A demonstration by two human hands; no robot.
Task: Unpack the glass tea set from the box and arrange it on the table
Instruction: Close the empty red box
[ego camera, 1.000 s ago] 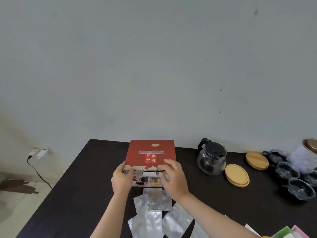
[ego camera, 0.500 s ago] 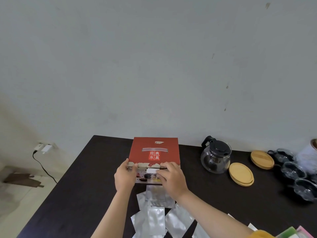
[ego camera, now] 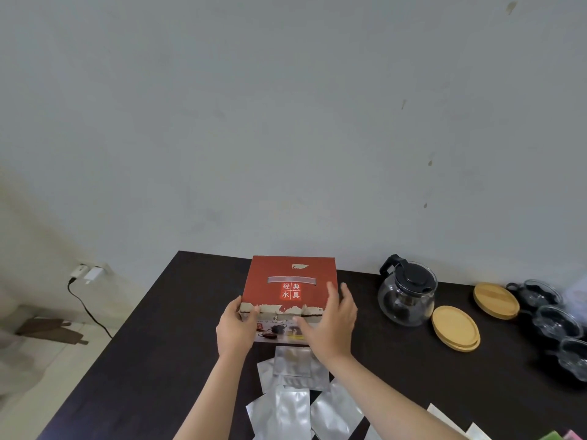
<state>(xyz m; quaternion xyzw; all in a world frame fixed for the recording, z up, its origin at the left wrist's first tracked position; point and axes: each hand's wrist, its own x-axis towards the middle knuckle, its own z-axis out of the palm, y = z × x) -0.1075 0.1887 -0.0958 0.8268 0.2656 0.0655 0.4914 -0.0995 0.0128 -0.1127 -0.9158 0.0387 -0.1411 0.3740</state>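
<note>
A red box (ego camera: 290, 279) with white Chinese characters lies closed on the dark table (ego camera: 152, 360). My left hand (ego camera: 236, 325) grips its near left corner. My right hand (ego camera: 330, 322) rests against the near right side with fingers spread, the thumb on the front face. To the right stand a glass teapot (ego camera: 406, 293) with a black lid, two round wooden coasters (ego camera: 455, 327), and several glass cups (ego camera: 559, 322) with black handles.
Several silver foil pouches (ego camera: 286, 404) lie on the table just in front of the box, between my forearms. A wall stands right behind the table. At the left, a charger and cable (ego camera: 85, 277) hang at a wall socket beyond the table's edge.
My right hand has moved from the box's front middle to its right side and spread its fingers. The left hand stays on the left corner. The view has shifted slightly.
</note>
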